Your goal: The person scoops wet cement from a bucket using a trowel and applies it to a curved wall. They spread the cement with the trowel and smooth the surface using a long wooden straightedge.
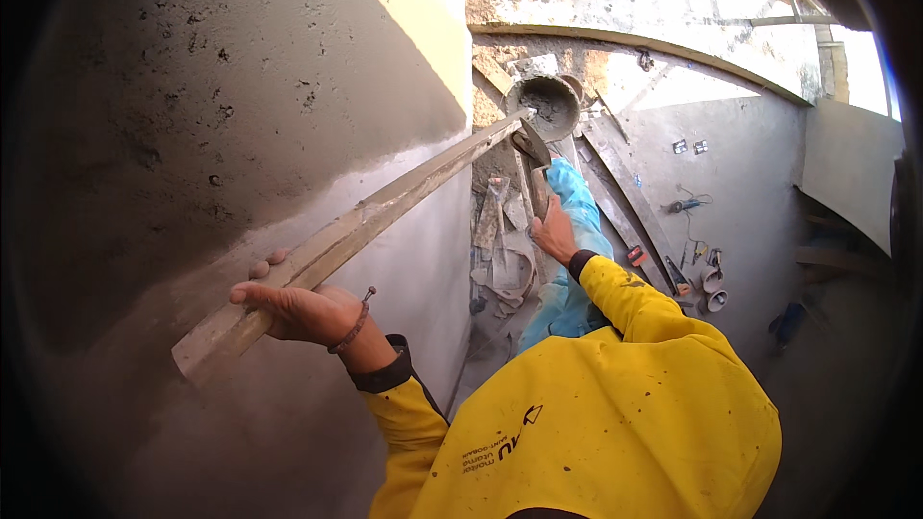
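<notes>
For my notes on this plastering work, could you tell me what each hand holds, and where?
Left hand grips the long wooden straightedge near its lower end; right hand holds a trowel by its handle.

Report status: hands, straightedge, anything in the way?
Left hand gripping long wooden straightedge, pressed flat on wet plaster wall. Right hand holding trowel, clear of the wall. Mortar bucket beyond the straightedge's far end; nothing blocking.

Left hand curled in a grip, arm bent; right hand reaching forward, gripping.
</notes>
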Demonstrator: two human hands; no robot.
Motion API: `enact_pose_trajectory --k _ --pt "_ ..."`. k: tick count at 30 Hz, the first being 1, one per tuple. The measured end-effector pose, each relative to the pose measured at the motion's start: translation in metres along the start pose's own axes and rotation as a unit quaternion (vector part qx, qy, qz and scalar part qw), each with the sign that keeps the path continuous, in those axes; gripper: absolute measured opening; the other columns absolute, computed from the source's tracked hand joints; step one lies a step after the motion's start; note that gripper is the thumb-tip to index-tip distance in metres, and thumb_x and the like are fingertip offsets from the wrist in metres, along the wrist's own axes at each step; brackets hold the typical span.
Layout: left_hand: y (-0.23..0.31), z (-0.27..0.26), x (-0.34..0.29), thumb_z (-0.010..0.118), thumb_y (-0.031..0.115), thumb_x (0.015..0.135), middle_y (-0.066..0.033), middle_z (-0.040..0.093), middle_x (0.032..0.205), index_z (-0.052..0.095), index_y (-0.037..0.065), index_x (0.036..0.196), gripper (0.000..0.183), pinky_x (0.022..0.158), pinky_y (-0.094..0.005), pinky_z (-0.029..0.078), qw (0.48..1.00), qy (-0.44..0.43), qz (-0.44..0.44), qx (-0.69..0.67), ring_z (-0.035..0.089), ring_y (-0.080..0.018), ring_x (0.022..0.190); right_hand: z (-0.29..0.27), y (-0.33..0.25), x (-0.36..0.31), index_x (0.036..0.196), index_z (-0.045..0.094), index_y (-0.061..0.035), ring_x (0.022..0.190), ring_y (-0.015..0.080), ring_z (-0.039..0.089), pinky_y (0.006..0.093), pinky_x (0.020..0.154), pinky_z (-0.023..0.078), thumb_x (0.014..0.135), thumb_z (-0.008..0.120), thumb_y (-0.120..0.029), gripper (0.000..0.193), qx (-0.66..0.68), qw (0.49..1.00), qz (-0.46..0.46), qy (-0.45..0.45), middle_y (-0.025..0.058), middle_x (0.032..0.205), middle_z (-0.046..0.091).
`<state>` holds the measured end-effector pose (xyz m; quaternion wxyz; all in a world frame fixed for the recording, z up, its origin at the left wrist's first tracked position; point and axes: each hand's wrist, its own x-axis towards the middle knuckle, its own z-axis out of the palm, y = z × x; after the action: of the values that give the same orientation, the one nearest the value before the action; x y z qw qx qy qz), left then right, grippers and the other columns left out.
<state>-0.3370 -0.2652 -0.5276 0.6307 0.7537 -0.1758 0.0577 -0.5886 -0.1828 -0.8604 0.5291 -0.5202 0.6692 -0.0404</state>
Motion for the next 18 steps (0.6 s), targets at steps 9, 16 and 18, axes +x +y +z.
enact_pose_trajectory --k 9,16,18 --pt "0.051 0.036 -0.059 0.079 0.055 0.088 -0.014 0.059 0.114 0.028 0.0 0.147 0.096 0.105 -0.0464 0.05 0.998 -0.063 -0.003 -0.025 0.063 -0.0266 0.108 0.1 -0.068 -0.062 0.145 0.03 -0.0026 0.094 0.056 0.064 0.0599 0.086 0.05 0.092 0.065 -0.014 0.064 0.238 0.967 -0.062 0.074 0.0384 0.101 0.064" --pt "0.028 -0.012 -0.029 0.067 0.019 0.08 -0.004 0.058 0.086 0.045 0.012 0.106 0.035 0.094 -0.0427 0.048 0.862 -0.435 0.064 -0.252 0.059 -0.0203 0.091 -0.001 0.04 0.019 0.14 0.041 0.0035 0.102 0.0502 0.067 0.0564 0.088 0.053 0.085 0.066 -0.023 0.066 0.044 0.995 0.004 0.094 0.0326 0.109 0.068" --pt "0.029 -0.032 -0.018 0.066 0.018 0.073 -0.0014 0.055 0.084 0.043 0.016 0.1 0.035 0.094 -0.0437 0.046 0.791 -0.551 0.051 -0.26 0.058 -0.0184 0.089 -0.074 0.024 -0.028 0.139 0.043 -0.0061 0.092 0.0486 0.068 0.0557 0.081 0.054 0.087 0.066 -0.022 0.06 -0.013 0.996 -0.073 0.052 0.0297 0.1 0.069"
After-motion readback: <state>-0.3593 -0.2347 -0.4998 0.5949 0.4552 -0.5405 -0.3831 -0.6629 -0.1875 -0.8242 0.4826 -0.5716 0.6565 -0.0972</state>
